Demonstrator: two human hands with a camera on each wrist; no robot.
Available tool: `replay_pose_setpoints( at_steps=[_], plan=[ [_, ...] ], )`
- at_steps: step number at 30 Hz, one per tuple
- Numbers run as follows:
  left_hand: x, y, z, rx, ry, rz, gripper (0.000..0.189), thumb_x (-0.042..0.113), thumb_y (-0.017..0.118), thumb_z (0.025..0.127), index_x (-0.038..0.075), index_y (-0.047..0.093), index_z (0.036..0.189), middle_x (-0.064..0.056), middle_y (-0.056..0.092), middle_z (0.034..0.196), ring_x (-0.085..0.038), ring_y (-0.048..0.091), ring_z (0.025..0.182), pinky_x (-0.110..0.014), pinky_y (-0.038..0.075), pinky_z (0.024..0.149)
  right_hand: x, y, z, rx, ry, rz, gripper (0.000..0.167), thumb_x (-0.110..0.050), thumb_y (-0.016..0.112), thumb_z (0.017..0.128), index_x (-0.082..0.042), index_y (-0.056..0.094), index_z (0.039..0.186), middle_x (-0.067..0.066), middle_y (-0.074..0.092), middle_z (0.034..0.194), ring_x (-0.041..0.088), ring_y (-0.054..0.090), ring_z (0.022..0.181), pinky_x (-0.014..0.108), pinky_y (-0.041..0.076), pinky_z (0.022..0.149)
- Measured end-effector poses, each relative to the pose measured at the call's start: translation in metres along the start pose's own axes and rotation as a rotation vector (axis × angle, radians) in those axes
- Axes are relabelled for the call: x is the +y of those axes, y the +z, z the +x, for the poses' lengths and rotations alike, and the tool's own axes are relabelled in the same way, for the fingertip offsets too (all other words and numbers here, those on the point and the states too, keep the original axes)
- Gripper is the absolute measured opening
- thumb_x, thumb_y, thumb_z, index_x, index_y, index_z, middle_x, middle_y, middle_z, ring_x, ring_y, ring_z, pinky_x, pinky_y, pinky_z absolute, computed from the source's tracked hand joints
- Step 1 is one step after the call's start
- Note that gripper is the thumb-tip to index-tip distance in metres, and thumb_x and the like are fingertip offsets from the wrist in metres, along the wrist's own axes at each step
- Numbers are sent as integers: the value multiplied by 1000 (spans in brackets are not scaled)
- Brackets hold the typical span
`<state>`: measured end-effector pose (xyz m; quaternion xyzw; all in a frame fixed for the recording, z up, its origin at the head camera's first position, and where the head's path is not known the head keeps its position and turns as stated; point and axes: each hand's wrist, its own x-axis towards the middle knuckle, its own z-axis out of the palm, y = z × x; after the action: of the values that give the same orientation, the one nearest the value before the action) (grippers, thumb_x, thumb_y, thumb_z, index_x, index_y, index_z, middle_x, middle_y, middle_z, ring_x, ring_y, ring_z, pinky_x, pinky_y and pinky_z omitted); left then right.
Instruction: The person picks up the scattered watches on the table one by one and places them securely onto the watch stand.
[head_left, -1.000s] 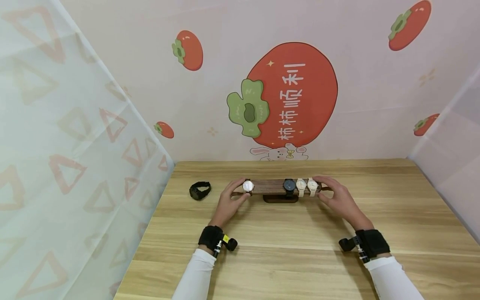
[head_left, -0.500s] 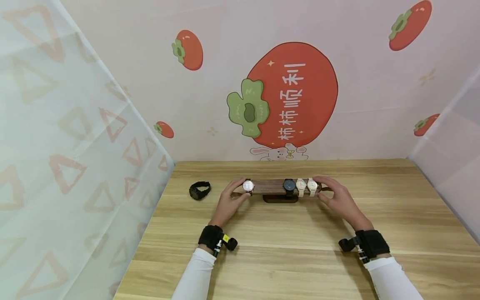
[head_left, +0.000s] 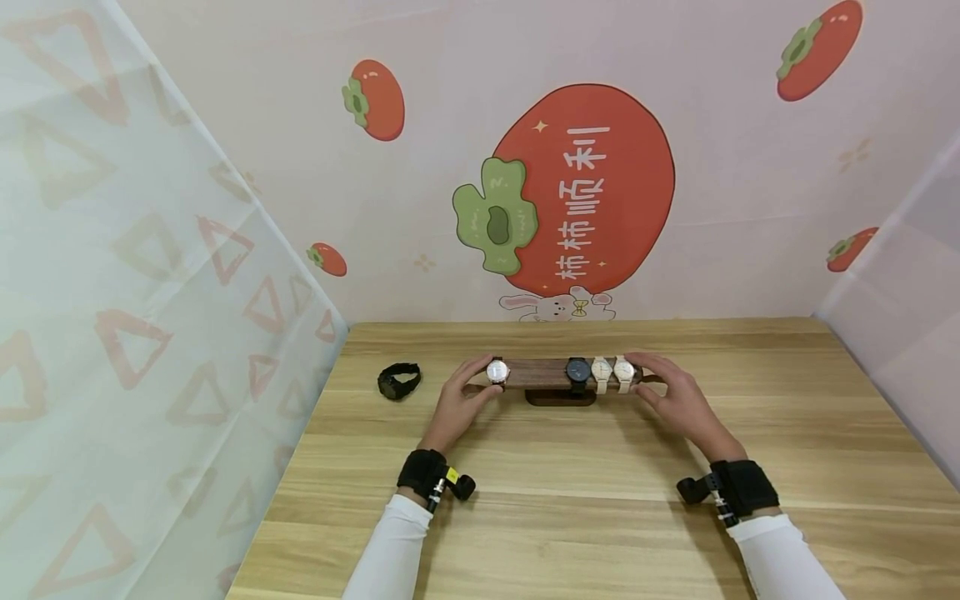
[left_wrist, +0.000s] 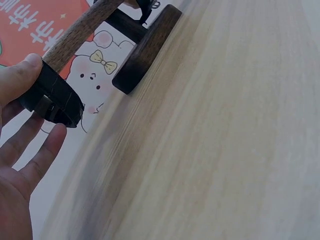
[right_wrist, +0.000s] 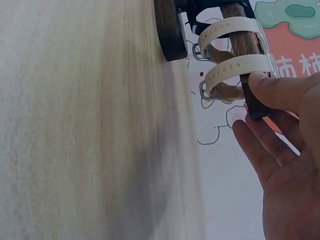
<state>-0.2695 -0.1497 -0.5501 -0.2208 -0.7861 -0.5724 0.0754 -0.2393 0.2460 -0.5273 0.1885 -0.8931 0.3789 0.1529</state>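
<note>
A dark wooden watch stand (head_left: 536,374) stands near the back of the table, its bar raised on a short base. My left hand (head_left: 453,408) holds the silver-faced watch (head_left: 497,372) at the bar's left end, thumb and index finger at its black strap (left_wrist: 55,95). Further right on the bar are a black watch (head_left: 578,370) and two cream watches, an inner one (head_left: 602,370) and an outer one (head_left: 624,369). My right hand (head_left: 684,408) grips the bar's right end, the thumb right beside the outer cream strap (right_wrist: 240,66).
Another black watch (head_left: 399,381) lies on the wooden table (head_left: 570,517) to the left of the stand. A wall with persimmon prints (head_left: 600,192) rises behind the table, and pale patterned panels flank it.
</note>
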Motion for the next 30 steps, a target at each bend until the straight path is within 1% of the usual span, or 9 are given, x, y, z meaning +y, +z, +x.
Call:
replay_pose_setpoints(
  at_steps=[3,6,8,13,16,20,26,28,30],
  plan=[
    [-1,1,1,-1,-3,5,61,17,79,97,23,59,154,-4,58,154,-27,58,139,-32,61,101,0,0,0,7,-7,-2,57,7,77,92,-4,63,146,26,60,148,48,55,136,67,52,102],
    [-1,2,2,-10,-2,4,61,16,78,97,17,58,154,-3,58,154,-26,59,138,-34,61,101,-1,-1,0,15,-16,-4,57,7,77,92,-4,63,146,27,60,148,49,55,136,67,52,102],
    [-1,2,3,-18,-4,2,60,15,78,97,15,58,154,-4,58,154,-26,59,138,-35,61,101,0,-1,0,17,-18,-6,57,7,78,92,-5,64,146,27,61,147,48,55,135,67,52,102],
    [2,6,6,-33,5,2,61,12,79,96,8,58,153,-9,59,153,-29,60,136,-34,61,100,-1,-1,1,6,-8,-1,57,7,78,92,-6,63,146,25,60,149,46,56,135,64,54,101],
    [3,10,8,-37,9,15,62,11,81,94,4,58,152,-10,60,151,-30,60,135,-33,61,99,-1,-1,2,1,-14,8,57,8,77,92,-5,64,145,26,60,148,46,58,133,61,58,98],
    [4,14,11,-47,-5,29,63,15,82,93,7,60,151,-9,59,150,-29,61,132,-32,60,98,-1,0,3,-2,-21,18,56,8,77,92,-4,64,145,26,61,147,46,60,130,59,59,96],
    [4,19,14,-73,-21,47,64,22,82,94,9,59,152,-7,57,151,-27,60,130,-25,55,95,0,0,4,-16,-9,22,55,6,77,94,-6,64,146,23,61,148,46,60,131,60,59,97],
    [5,20,14,-75,-27,54,65,23,82,94,9,59,152,-7,57,150,-27,60,130,-26,55,95,-1,-1,4,-20,-5,24,55,6,77,94,-6,63,146,24,61,148,46,60,132,61,59,97],
    [6,20,15,-80,-31,72,65,24,83,94,10,58,153,-7,58,148,-27,61,129,-30,56,95,0,-1,4,-22,3,22,55,6,76,94,-6,63,146,24,60,148,46,60,131,60,59,98]
  ],
)
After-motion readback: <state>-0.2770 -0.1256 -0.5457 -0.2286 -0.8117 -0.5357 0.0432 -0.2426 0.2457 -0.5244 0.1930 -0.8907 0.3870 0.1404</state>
